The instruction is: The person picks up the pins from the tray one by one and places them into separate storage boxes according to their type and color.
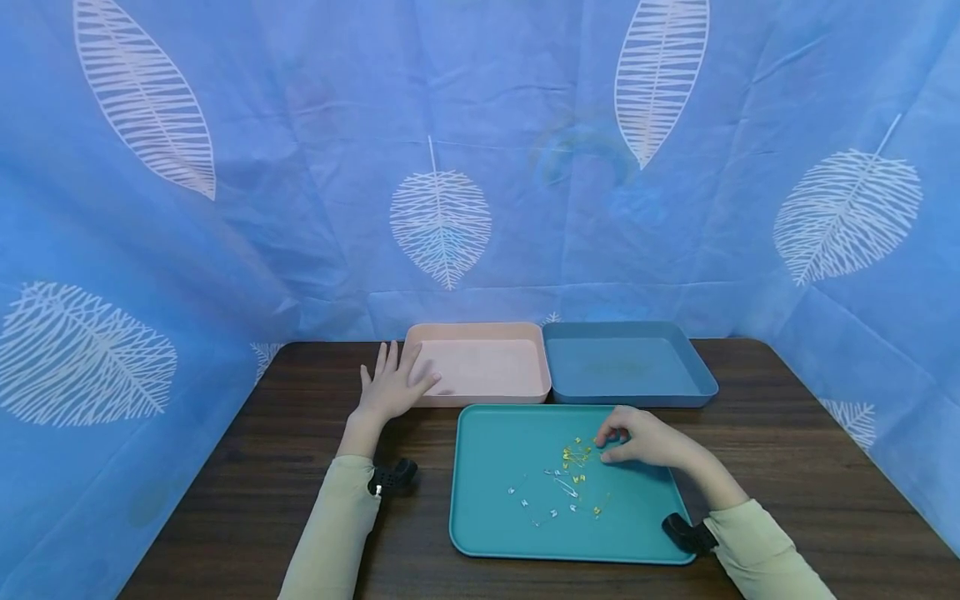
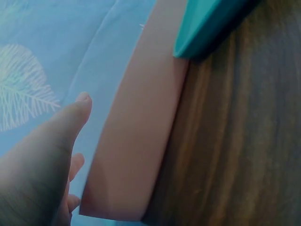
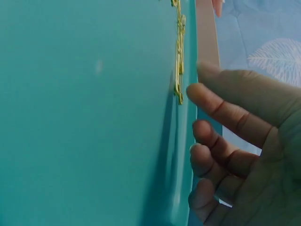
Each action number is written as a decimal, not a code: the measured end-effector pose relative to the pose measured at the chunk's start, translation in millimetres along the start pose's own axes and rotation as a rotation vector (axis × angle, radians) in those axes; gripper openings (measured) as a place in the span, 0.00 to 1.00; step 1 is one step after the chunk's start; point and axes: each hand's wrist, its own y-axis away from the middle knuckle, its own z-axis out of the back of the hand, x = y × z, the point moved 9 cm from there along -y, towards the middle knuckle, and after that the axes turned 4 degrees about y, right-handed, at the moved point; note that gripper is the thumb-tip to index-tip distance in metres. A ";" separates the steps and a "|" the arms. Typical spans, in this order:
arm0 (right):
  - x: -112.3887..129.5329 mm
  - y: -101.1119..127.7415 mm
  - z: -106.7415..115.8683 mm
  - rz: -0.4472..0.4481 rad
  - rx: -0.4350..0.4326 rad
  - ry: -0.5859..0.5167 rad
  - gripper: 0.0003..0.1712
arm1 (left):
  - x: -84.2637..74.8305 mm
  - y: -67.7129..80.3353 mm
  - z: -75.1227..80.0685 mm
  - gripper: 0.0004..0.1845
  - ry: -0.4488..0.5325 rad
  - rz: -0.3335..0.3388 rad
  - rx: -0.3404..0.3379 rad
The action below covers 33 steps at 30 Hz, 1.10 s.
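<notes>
Blue leaf-printed cloth (image 1: 480, 167) hung as a backdrop behind and to both sides. Below it, a dark wooden desk (image 1: 262, 483), grain running left to right. On the desk, three trays: a teal tray (image 1: 487, 500) nearest, largest in view; behind it a pink tray (image 1: 487, 367) at left and a blue tray (image 1: 630, 367) at right, the two side by side and touching, both just beyond the teal tray's far edge.

Left hand (image 1: 392, 385) resting flat at the pink tray's left rim, fingers straight and spread, thumb reaching over the near left corner; nothing held. Pale green sleeve behind it, a small black wrist camera (image 1: 392, 478) at the cuff. From the left wrist view, only the thumb (image 2: 70, 113) beside the pink tray's outer wall and a corner of the teal tray.

Right hand (image 1: 637, 437) lowered onto the teal tray's far right part, fingers curled, fingertips drawn together at the edge of the pins; whether a pin sits between them cannot be told. From the right wrist view, curled fingers (image 3: 221, 141) just beside a line of yellow pins.

Smallest of all, the safety pins (image 1: 566, 479): a loose scatter near the teal tray's middle, yellow pins (image 1: 576, 454) clustered just left of the right hand's fingertips, silver and white ones spread lower and further left.
</notes>
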 end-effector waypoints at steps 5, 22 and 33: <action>-2.0 -2.0 -6.0 0.006 0.037 -0.023 0.06 | 4.7 -0.7 -6.2 0.45 0.013 0.014 0.002; -1.5 -2.7 -12.9 0.003 0.065 0.014 0.08 | 12.3 -3.6 -15.7 0.46 0.070 -0.001 0.010; -2.2 1.1 -12.9 -0.009 0.072 0.051 0.11 | 13.3 -7.4 -18.4 0.46 0.058 -0.007 -0.002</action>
